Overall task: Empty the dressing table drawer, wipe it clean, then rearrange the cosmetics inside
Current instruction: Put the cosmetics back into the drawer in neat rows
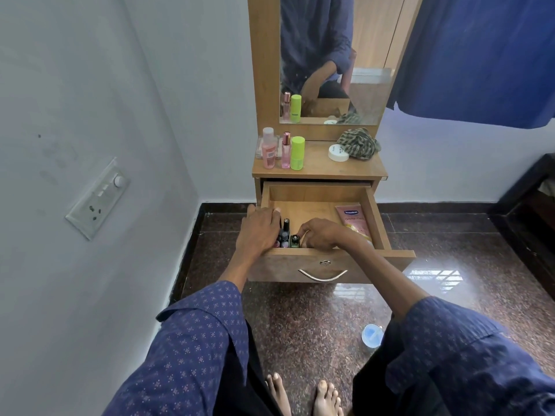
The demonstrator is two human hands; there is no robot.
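We have both hands in the open drawer (pixel 375 217), front-left corner: left hand (pixel 259 232) cupped around the nail polish bottles (pixel 285 235), right hand (pixel 322 235) pinching a dark green bottle (pixel 295 241) beside them. Vaseline tube (pixel 354 222) lies at right. Risk: crowded upright bottles, a knuckle bump could topple the cluster

Both arms wear long, loose sleeves of dark blue cloth printed with rows of small pale diamond-like motifs; the left sleeve (pixel 192 340) fills the lower left of the frame, the right sleeve (pixel 456 355) the lower right. Each open cuff ends partway along the forearm. Dark trousers (pixel 240 385) show at bottom centre above bare feet (pixel 303 397).
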